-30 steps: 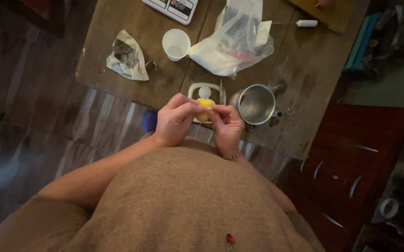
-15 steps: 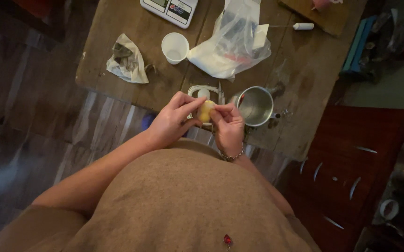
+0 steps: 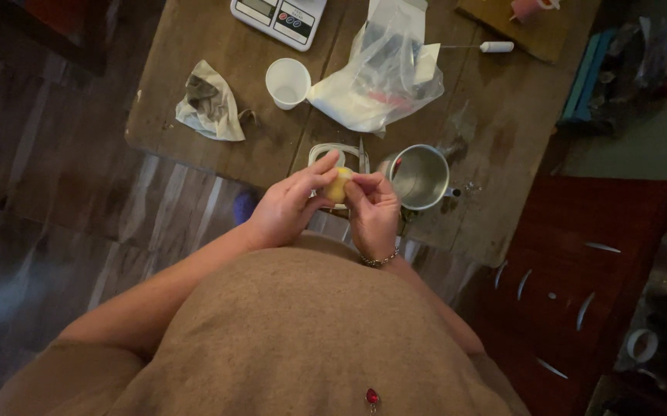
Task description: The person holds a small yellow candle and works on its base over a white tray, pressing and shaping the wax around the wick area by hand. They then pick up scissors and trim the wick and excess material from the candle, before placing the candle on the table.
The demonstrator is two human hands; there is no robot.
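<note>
Both of my hands hold a small round yellow lump (image 3: 340, 185) at the near edge of a wooden table (image 3: 487, 146). My left hand (image 3: 287, 206) pinches it from the left with thumb and fingers. My right hand (image 3: 373, 212), with a bracelet at the wrist, presses its fingertips on it from the right. Right behind the lump lies a small white-rimmed container (image 3: 339, 155), partly hidden by my fingers. A metal cup (image 3: 420, 177) stands just right of my right hand.
Further back on the table are a white plastic cup (image 3: 287, 78), a crumpled cloth (image 3: 209, 102), a clear plastic bag (image 3: 387, 69), a kitchen scale (image 3: 278, 18) and a white-handled tool (image 3: 481, 47). A dark red drawer unit (image 3: 580, 262) stands to the right.
The lump has been turned between my fingers; a second ago a brighter yellow side faced up. My hands stay at the same spot by the table edge.
</note>
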